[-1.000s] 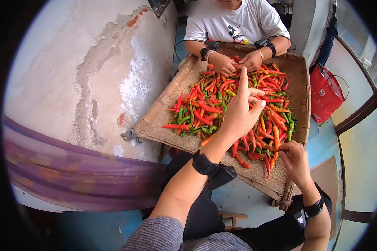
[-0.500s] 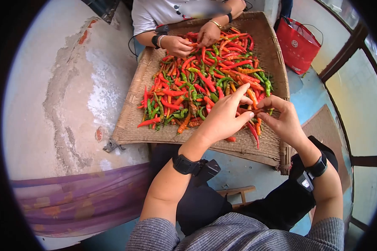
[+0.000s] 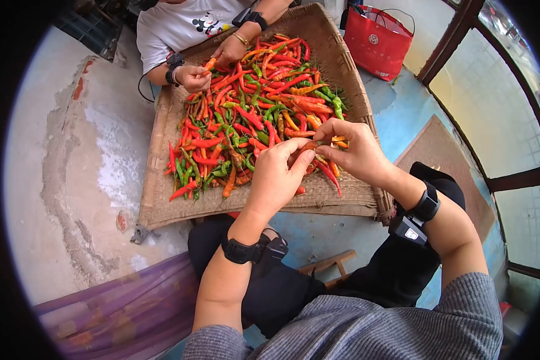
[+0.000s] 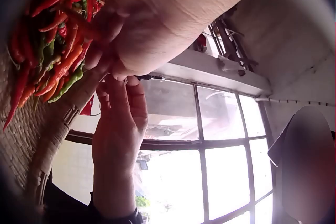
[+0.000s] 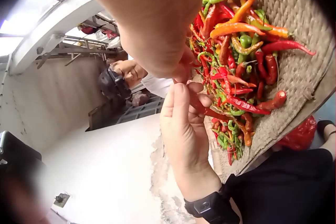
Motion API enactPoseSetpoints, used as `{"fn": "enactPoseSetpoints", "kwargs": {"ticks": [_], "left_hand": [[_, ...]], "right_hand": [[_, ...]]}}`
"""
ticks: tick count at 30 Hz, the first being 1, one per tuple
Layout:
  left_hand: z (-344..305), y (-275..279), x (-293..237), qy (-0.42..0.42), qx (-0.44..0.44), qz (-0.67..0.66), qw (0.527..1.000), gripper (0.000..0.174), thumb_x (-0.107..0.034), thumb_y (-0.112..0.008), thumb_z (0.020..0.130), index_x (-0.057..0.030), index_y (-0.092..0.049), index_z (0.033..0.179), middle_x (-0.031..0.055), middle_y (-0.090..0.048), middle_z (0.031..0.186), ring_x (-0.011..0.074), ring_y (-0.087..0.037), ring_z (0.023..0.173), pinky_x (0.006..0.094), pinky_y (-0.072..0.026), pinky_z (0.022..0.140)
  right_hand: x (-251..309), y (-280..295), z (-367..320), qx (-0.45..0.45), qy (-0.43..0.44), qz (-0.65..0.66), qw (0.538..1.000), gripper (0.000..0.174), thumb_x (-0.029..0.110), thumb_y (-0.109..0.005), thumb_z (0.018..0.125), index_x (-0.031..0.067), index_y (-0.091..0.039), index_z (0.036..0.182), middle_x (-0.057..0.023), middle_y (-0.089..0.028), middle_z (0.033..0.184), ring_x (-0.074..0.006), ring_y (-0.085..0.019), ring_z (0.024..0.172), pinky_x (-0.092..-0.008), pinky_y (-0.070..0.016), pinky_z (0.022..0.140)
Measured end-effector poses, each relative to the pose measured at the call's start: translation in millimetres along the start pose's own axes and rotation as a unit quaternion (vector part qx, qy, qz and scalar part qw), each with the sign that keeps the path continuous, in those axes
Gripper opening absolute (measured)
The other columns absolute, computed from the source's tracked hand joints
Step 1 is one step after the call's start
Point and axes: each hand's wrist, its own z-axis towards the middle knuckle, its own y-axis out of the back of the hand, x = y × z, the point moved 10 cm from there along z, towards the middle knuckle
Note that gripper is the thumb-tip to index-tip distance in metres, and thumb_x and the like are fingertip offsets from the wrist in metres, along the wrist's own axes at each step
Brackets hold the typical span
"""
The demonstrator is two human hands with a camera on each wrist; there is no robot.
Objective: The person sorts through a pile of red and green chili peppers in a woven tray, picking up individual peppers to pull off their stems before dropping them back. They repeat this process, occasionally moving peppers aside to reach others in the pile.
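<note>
In the head view, my left hand (image 3: 276,174) grips a reddish-orange chili pepper (image 3: 309,146) over the near side of the pile. My right hand (image 3: 360,153) meets it there, thumb and index finger pinching the pepper's end. The right wrist view shows the pepper (image 5: 207,109) between the left thumb and fingers, its tip pointing out over the pile. The right fingertips partly hide its other end. Beneath both hands lies a heap of red, orange and green chili peppers (image 3: 240,123) in a shallow woven tray (image 3: 222,210).
Across the tray, another person's hands (image 3: 195,78) hold an orange pepper (image 3: 210,64). A red bag (image 3: 378,45) stands on the floor to the right. Below the tray is a wooden stool (image 3: 330,264). A peeling wall (image 3: 96,156) rises at left.
My right hand has brought a pepper from the near right corner to my left hand, which has come down from over the pile and taken hold. The head view has swung right.
</note>
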Motion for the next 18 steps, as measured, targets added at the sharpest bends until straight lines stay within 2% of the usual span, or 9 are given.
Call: {"fn": "enactPoseSetpoints", "kwargs": {"ticks": [1, 3, 5, 9, 11, 14, 16, 17, 18], "left_hand": [[0, 0, 4, 0.005, 0.003, 0.0, 1.0, 0.025, -0.017, -0.059, 0.089, 0.0006, -0.062, 0.107, 0.0121, -0.067, 0.079, 0.0153, -0.064, 0.065, 0.0282, -0.0505, 0.061], [1, -3, 15, 0.028, 0.022, -0.044, 0.998, 0.024, -0.012, -0.056, 0.091, 0.0025, -0.061, 0.11, 0.003, -0.065, 0.08, 0.0069, -0.058, 0.062, 0.0213, -0.0473, 0.058], [2, -3, 11, 0.036, 0.028, -0.057, 0.997, 0.024, -0.012, -0.055, 0.092, 0.003, -0.061, 0.109, 0.0027, -0.063, 0.079, 0.006, -0.056, 0.061, 0.0204, -0.0464, 0.057], [0, -10, 29, 0.093, 0.061, -0.1, 0.989, 0.025, -0.012, -0.053, 0.093, 0.0022, -0.06, 0.112, 0.003, -0.062, 0.08, 0.0065, -0.056, 0.063, 0.0194, -0.0465, 0.058], [1, -6, 22, 0.052, 0.026, -0.13, 0.99, 0.023, -0.011, -0.054, 0.091, 0.0, -0.061, 0.11, 0.0048, -0.064, 0.075, 0.0079, -0.059, 0.061, 0.0223, -0.048, 0.058], [-3, -6, 21, 0.056, 0.02, -0.098, 0.993, 0.023, -0.01, -0.054, 0.091, 0.0005, -0.061, 0.11, 0.0052, -0.065, 0.075, 0.008, -0.06, 0.061, 0.0225, -0.0483, 0.055], [-4, -5, 18, 0.061, 0.022, -0.085, 0.994, 0.023, -0.011, -0.055, 0.091, 0.0008, -0.061, 0.11, 0.0055, -0.065, 0.075, 0.008, -0.06, 0.06, 0.0228, -0.0486, 0.054], [-4, -5, 19, 0.067, 0.024, -0.072, 0.995, 0.023, -0.012, -0.056, 0.09, 0.0011, -0.061, 0.109, 0.0058, -0.065, 0.074, 0.0079, -0.06, 0.06, 0.023, -0.0488, 0.053], [-4, -5, 19, 0.066, 0.023, -0.073, 0.995, 0.023, -0.012, -0.056, 0.09, 0.0011, -0.061, 0.109, 0.0058, -0.065, 0.074, 0.0079, -0.06, 0.06, 0.023, -0.0488, 0.053]], "right_hand": [[6, 5, 2, -0.026, 0.034, -0.033, 0.999, 0.015, 0.002, -0.068, 0.074, 0.0, -0.063, 0.088, -0.0088, -0.065, 0.084, -0.0197, -0.063, 0.08, -0.0315, -0.0495, 0.075], [10, 7, -5, -0.054, 0.059, -0.065, 0.995, 0.013, 0.003, -0.068, 0.071, 0.0012, -0.064, 0.084, -0.01, -0.065, 0.08, -0.0227, -0.064, 0.077, -0.0332, -0.0502, 0.072], [24, 6, -2, -0.053, 0.148, -0.132, 0.979, 0.011, 0.005, -0.069, 0.07, 0.0034, -0.066, 0.08, -0.0096, -0.063, 0.079, -0.0265, -0.061, 0.078, -0.036, -0.0488, 0.071], [20, 5, 2, -0.029, 0.148, -0.129, 0.98, 0.011, 0.005, -0.069, 0.07, 0.0042, -0.067, 0.081, -0.0085, -0.062, 0.079, -0.0268, -0.058, 0.081, -0.0369, -0.0473, 0.072], [17, 6, 3, -0.019, 0.141, -0.115, 0.983, 0.009, 0.006, -0.069, 0.072, 0.004, -0.067, 0.08, -0.0091, -0.062, 0.078, -0.0267, -0.059, 0.08, -0.0372, -0.047, 0.073], [5, 0, 5, 0.027, 0.077, -0.046, 0.996, 0.009, 0.008, -0.071, 0.073, 0.003, -0.067, 0.08, -0.009, -0.064, 0.077, -0.023, -0.061, 0.078, -0.0345, -0.0473, 0.073], [-14, 2, 3, 0.03, -0.04, 0.003, 0.999, 0.01, 0.01, -0.071, 0.075, 0.0017, -0.067, 0.08, -0.0087, -0.066, 0.077, -0.018, -0.062, 0.076, -0.0314, -0.0473, 0.073], [-15, 2, 3, 0.03, -0.04, 0.002, 0.999, 0.01, 0.01, -0.071, 0.075, 0.0017, -0.067, 0.08, -0.0087, -0.066, 0.077, -0.018, -0.062, 0.076, -0.0314, -0.0473, 0.073], [-16, 1, 3, 0.035, -0.047, 0.024, 0.998, 0.013, 0.013, -0.071, 0.078, 0.0011, -0.066, 0.081, -0.0056, -0.065, 0.078, -0.0134, -0.06, 0.076, -0.0284, -0.0463, 0.072]]}}
